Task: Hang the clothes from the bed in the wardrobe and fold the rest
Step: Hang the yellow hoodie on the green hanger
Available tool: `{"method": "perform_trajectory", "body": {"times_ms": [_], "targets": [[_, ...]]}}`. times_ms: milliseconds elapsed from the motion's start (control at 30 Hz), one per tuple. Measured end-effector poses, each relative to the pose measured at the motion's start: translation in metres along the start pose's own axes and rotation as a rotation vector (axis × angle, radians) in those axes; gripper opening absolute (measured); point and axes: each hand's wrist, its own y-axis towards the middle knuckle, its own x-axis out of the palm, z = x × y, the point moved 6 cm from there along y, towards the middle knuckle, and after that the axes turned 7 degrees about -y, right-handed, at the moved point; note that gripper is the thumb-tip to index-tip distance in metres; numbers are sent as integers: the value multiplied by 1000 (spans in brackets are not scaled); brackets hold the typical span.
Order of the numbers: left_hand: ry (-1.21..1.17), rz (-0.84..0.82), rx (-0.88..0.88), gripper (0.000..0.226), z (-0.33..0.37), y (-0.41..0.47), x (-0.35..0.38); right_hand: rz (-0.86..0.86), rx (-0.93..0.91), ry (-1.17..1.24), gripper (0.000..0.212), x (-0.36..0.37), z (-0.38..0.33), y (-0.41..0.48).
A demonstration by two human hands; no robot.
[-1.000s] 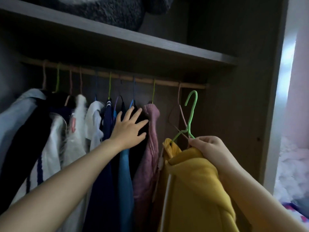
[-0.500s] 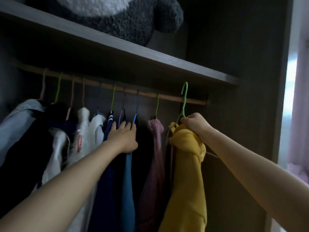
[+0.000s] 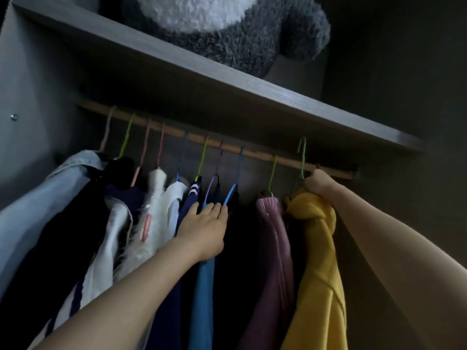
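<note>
A yellow garment (image 3: 319, 261) hangs on a green hanger (image 3: 302, 157) whose hook reaches up in front of the wooden rail (image 3: 255, 154) near its right end. My right hand (image 3: 319, 184) grips the hanger's neck and the garment's collar. Whether the hook sits over the rail I cannot tell. My left hand (image 3: 204, 229) presses flat against the hung clothes, its fingers on the blue garment (image 3: 203, 294) and dark ones beside it. A gap lies between them and the pink sweater (image 3: 274, 251).
Several more garments hang on coloured hangers along the rail's left part, among them a pale blue one (image 3: 38, 205). A grey shelf (image 3: 227, 89) runs above the rail with a grey and white plush toy (image 3: 227, 29) on it. The wardrobe's right wall (image 3: 404, 122) is close.
My right hand has lifted the yellow garment and its green hanger from below the rail up to it. My left hand slid left, pushing the hung clothes aside. The view tilted upward.
</note>
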Motion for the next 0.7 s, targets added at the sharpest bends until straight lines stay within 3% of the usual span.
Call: {"method": "perform_trajectory", "body": {"times_ms": [167,300,333,467,500,600,633,700], "targets": [[-15,23,0,68,-5,-2,3,-92,12,5,28,33,8,14],[-7,39,0,69,-7,-2,5,-127,-35,-128,24,61,17,14],[-5,46,-1,69,-6,-3,5,-94,-40,-111,30,62,21,14],[9,61,7,68,-1,-3,6,325,13,-140,48,35,51,5],[15,66,2,68,0,-2,6,285,87,-70,46,35,61,4],[25,66,-6,68,3,-3,8,-190,304,197,25,62,83,-9],[16,64,-9,68,2,-2,9,-227,339,233,17,64,86,-13],[-27,48,-23,69,1,-1,13,-111,357,238,10,56,94,-12]]}}
